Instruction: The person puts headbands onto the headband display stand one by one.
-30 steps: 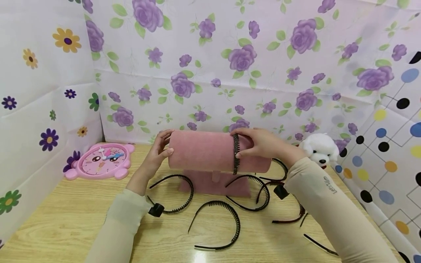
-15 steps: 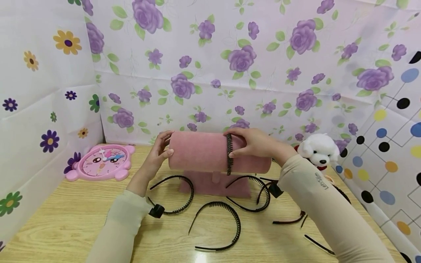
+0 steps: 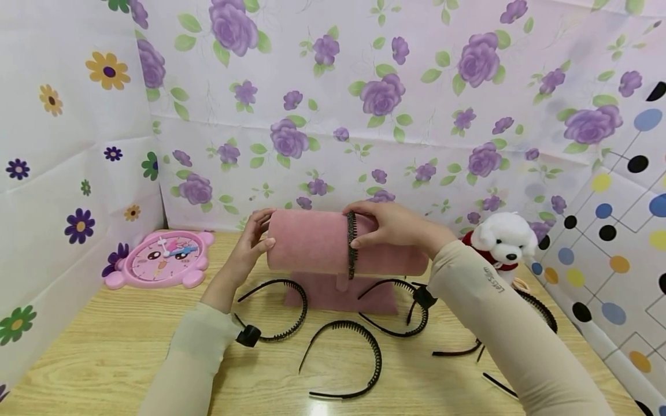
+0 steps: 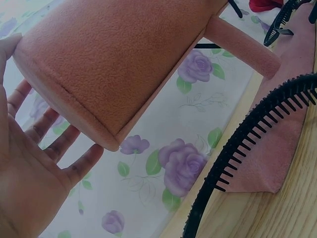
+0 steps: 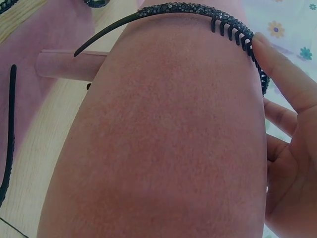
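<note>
A pink plush headband stand [image 3: 307, 242], a fat roll on a short post and flat base, stands at the table's back. My left hand [image 3: 247, 248] holds its left end, thumb in front and fingers spread around the far edge in the left wrist view. Over the roll, right of its middle, lies a black toothed headband [image 3: 351, 254] with a glittery top. Thumb and fingers of my right hand [image 3: 395, 228] pinch it against the roll. In the right wrist view, the smooth tip of this headband [image 5: 168, 8] sticks out past the roll's side.
Several black toothed headbands lie on the wooden table, one headband [image 3: 378, 352] in front and another [image 3: 304, 306] left of the base. A pink clock [image 3: 166, 257] is at back left; a white toy dog [image 3: 507, 237] sits at back right.
My right hand has slid the headband leftward along the roll, from near its right end toward the middle. The left hand has kept its place on the left end.
</note>
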`<state>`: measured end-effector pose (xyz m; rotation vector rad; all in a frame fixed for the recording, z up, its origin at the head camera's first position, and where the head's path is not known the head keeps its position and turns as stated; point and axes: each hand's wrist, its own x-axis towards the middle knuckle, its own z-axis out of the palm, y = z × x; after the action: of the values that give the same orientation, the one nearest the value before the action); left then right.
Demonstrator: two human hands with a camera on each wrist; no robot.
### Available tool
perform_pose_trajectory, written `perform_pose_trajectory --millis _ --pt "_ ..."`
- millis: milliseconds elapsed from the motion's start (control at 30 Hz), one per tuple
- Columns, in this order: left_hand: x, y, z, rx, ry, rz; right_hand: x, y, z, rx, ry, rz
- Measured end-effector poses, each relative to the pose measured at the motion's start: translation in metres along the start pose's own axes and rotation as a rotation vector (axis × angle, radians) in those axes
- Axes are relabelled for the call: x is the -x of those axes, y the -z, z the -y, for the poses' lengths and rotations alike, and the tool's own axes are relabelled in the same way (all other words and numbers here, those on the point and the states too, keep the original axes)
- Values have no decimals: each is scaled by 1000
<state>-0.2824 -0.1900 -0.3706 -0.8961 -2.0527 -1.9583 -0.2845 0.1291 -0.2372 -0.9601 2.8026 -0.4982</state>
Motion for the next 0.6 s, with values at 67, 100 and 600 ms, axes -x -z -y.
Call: perform_pose_trajectory --millis 67,100,600 --pt "0 0 0 2 1 3 -3 -1 -1 -13 4 7" --pt "0 0 0 3 2 5 -4 -1 -1 -20 8 9" --pt "0 -2 0 -2 -6 -2 -23 -7 10 -37 62 4"
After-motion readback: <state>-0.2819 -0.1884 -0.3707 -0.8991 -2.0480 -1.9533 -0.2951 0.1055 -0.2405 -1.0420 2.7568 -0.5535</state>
